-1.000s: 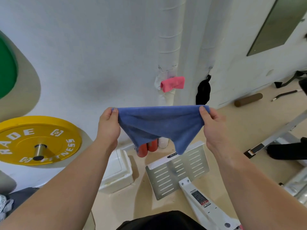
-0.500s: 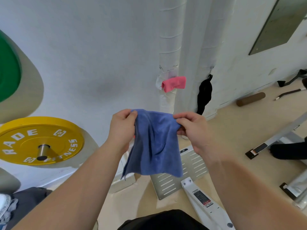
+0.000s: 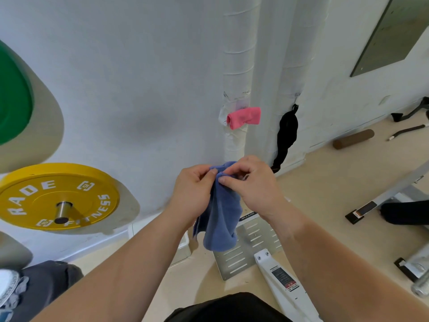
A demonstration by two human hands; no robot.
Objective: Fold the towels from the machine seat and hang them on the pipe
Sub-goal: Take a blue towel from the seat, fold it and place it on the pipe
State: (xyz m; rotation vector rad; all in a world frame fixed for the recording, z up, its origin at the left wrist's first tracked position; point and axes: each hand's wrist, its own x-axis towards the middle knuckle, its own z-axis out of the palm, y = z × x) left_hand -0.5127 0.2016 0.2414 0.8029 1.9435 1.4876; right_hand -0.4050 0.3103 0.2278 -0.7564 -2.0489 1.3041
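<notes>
1. The white wall fills the upper frame from nine o'clock round to two o'clock.
2. A white wrapped pipe runs upright down the wall at twelve o'clock, with a second pipe just beside it toward one o'clock.
3. A yellow weight plate sits on a steel peg at nine o'clock; a green plate hangs above it at ten o'clock.
4. A slotted metal footplate lies on the floor at five o'clock, below the hands.
5. The blue towel hangs at the centre in a narrow folded bundle, its top edges gathered between both hands and its lower end loose in front of the footplate.
6. The left hand is closed, pinching the towel's top edge from the nine o'clock side.
7. The right hand is closed too, fingers curled on the same edge from the three o'clock side, touching the left.
8. A black cloth hangs at one o'clock.
9. A folded pink towel is draped on the pipe at twelve o'clock, well above the hands.
</notes>
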